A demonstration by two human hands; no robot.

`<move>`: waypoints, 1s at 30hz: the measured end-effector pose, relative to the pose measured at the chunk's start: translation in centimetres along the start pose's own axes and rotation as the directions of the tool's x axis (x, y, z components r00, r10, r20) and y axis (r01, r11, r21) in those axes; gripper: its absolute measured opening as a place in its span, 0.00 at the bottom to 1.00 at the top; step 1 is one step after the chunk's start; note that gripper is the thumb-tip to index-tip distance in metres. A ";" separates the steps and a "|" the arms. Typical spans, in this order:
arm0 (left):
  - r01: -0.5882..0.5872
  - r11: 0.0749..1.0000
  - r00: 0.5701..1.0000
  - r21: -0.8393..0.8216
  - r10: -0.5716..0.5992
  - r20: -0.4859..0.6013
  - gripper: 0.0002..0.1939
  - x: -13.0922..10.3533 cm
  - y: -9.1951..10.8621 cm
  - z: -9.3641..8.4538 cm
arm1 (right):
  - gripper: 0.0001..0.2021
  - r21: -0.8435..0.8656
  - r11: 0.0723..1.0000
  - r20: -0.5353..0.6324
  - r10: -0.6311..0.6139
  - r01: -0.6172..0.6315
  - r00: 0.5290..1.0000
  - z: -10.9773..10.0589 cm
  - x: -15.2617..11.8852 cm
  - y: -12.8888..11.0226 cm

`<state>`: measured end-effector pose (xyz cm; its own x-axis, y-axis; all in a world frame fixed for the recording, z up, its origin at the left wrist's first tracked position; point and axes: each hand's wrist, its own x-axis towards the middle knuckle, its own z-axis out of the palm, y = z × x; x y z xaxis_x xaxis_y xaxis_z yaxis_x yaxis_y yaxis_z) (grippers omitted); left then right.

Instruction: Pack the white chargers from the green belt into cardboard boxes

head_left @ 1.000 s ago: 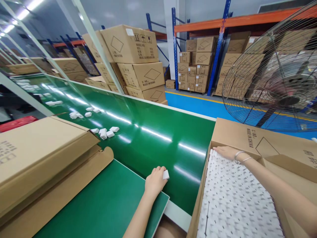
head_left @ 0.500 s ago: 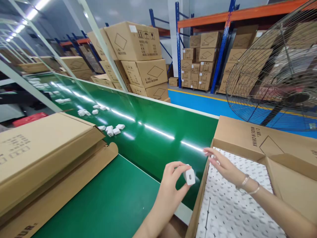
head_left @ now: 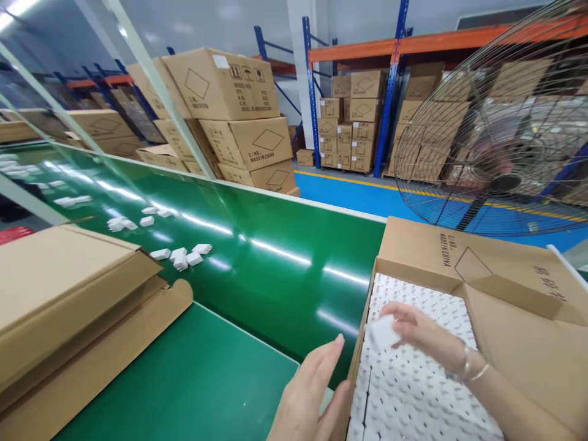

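A white USB charger (head_left: pixel 384 331), blurred by motion, is pinched in the fingers of my right hand (head_left: pixel 425 338), which wears bracelets at the wrist. It is over the packed white pieces (head_left: pixel 416 392) in an open cardboard carton (head_left: pixel 519 349); whether it touches them I cannot tell. To the left of the carton, my left hand (head_left: pixel 309 392) holds nothing, its thumb and fingers apart, near the edge of the green conveyor belt (head_left: pixel 275 282). Several loose white chargers (head_left: pixel 184 256) lie in groups farther up the belt.
Flattened-looking cardboard, a large carton (head_left: pixel 68 288), covers the left of the green work surface (head_left: pixel 193 373). Stacked cartons (head_left: pixel 243 116) stand beyond the belt. A big wire-cage fan (head_left: pixel 500 153) rises behind the open carton. Blue and orange racks (head_left: pixel 353 52) hold more boxes.
The USB charger has passed from my left hand to my right hand, which has moved down over the carton's contents. My left hand has opened and dropped lower. The view has turned slightly right.
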<state>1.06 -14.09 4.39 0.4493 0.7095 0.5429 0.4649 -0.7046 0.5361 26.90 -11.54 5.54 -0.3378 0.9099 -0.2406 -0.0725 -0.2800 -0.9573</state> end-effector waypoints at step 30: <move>0.453 0.786 0.886 0.421 -0.448 -0.117 0.27 -5.4 -10.2 2.6 | 0.24 -0.648 -0.004 -0.699 -0.393 -0.761 0.597 -20.3 -2.2 1.1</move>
<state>-4.11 -10.66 -5.71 0.1002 0.9432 0.3169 0.8901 -0.2273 0.3950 46.64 -7.59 1.74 0.4828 0.8674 0.1202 0.8659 -0.4934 0.0828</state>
